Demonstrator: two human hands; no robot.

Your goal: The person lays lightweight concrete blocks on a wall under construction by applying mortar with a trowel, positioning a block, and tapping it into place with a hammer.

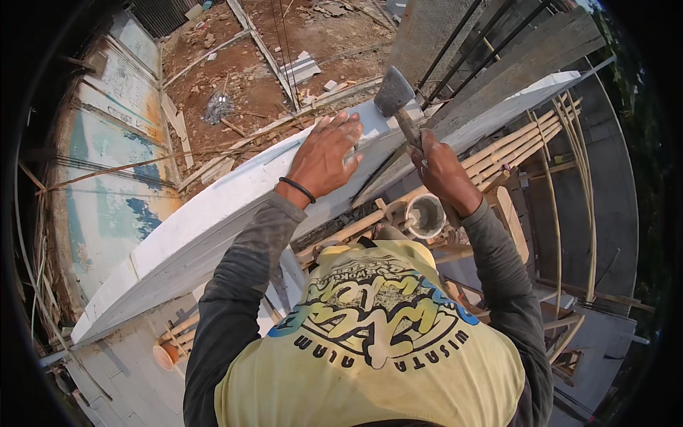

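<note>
My right hand point(442, 171) is wrapped round the wooden handle of a hatchet point(393, 92), whose broad grey head is raised over the far end of the white block wall point(213, 203). Flat on top of the wall, near that end, my left hand point(324, 158) lies with its fingers stretched out and a dark band at the wrist. A light block edge point(376, 122) shows between my left hand and the hatchet head, close beside grey boards.
Dark steel bars point(473, 53) stand between grey boards point(516, 71) at the upper right. Below my right hand, a bucket of grey mortar point(425, 215) sits among bamboo poles point(519, 146). Beyond the wall lies reddish rubble ground point(235, 71). An orange container point(165, 356) is far below left.
</note>
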